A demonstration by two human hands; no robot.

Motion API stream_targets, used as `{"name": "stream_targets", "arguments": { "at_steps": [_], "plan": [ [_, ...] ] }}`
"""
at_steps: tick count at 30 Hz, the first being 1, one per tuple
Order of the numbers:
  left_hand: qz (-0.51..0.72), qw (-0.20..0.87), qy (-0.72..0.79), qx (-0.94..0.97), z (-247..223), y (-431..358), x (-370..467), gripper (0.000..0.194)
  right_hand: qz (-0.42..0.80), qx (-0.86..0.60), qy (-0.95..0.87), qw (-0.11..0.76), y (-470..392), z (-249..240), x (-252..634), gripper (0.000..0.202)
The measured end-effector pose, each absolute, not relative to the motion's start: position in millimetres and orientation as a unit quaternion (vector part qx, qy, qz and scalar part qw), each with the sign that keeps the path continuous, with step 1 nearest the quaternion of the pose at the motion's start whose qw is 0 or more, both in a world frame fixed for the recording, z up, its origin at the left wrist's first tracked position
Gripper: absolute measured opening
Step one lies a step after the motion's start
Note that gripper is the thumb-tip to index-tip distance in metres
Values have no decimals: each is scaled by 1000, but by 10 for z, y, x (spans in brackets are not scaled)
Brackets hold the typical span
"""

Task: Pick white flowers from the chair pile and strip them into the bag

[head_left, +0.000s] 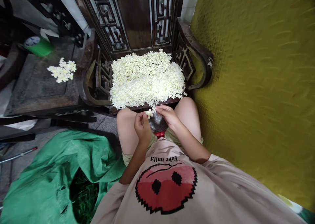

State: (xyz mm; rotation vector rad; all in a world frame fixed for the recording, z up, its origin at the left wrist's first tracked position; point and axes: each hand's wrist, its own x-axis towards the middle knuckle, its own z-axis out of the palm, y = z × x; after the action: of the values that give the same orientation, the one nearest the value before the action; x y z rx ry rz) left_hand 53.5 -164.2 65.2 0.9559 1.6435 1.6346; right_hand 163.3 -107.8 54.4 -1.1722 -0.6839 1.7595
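Observation:
Between my knees, close to the front edge of a dark wooden chair (pixel 172 100), both my hands are raised near each other. My left hand (pixel 143 127) is closed in a pinch on a small white flower (pixel 149 113) with a pale yellow centre. Fingertips of my right hand (pixel 168 115) pinch another white flower (pixel 154 108), right beside the first. Whether the two blossoms are joined cannot be made out. A thick heap of the same white flowers (pixel 147 78) covers the chair seat just beyond my hands.
On a dark wooden side table (pixel 39 89) at left lie a small flower cluster (pixel 62 70) and a green tape roll (pixel 39 46). A green sack (pixel 56 158) with green stringy matter inside sits on the floor at lower left. A yellow textured surface (pixel 256 86) rises at right.

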Motion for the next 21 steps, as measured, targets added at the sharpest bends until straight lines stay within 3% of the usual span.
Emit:
{"name": "stream_targets", "arguments": {
  "at_steps": [9, 15, 21],
  "plan": [
    [537, 346, 674, 371, 322, -1591, 466, 13, 774, -426, -168, 436, -1189, 550, 1614, 31],
    [513, 273, 681, 446, 222, -1599, 496, 7, 803, -406, -180, 397, -1299, 478, 1454, 32],
    [565, 243, 666, 423, 254, -1646, 531, 16, 777, -421, -172, 436, -1331, 463, 1428, 33]
  ]
}}
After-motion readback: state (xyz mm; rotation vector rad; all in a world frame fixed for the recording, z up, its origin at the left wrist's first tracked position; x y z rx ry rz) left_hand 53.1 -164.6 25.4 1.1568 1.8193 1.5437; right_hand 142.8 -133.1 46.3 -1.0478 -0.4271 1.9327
